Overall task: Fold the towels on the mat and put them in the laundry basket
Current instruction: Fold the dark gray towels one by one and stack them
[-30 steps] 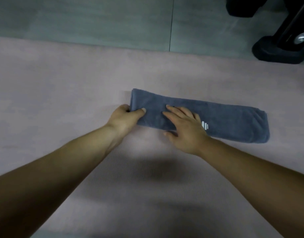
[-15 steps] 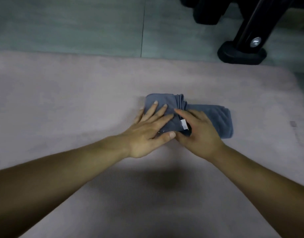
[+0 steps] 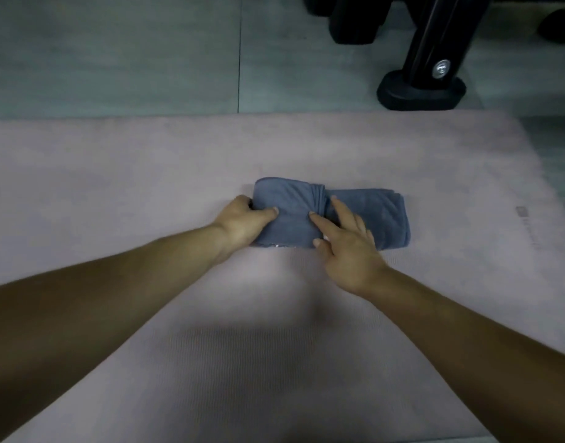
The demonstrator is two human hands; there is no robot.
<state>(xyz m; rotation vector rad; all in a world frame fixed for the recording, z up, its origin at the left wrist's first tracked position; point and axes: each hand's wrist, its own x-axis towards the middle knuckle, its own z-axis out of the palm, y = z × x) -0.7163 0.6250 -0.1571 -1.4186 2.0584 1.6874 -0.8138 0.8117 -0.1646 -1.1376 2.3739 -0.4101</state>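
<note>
Towel [image 3: 370,215]: blue-grey, folded to a short block, lying mid-mat [image 3: 115,193] with a bunched ridge across its middle; near edge partly covered by both hands.
Left hand [image 3: 243,222]: grips the towel's left end, thumb on top, the other fingers hidden behind the fold.
Right hand [image 3: 348,247]: fingers straight and spread, pressing flat on the towel beside the ridge.
Black stand foot [image 3: 421,91]: on grey floor beyond the mat, upper part cut off.
Small mark [image 3: 520,212] on the mat's right side: too blurred to identify.
</note>
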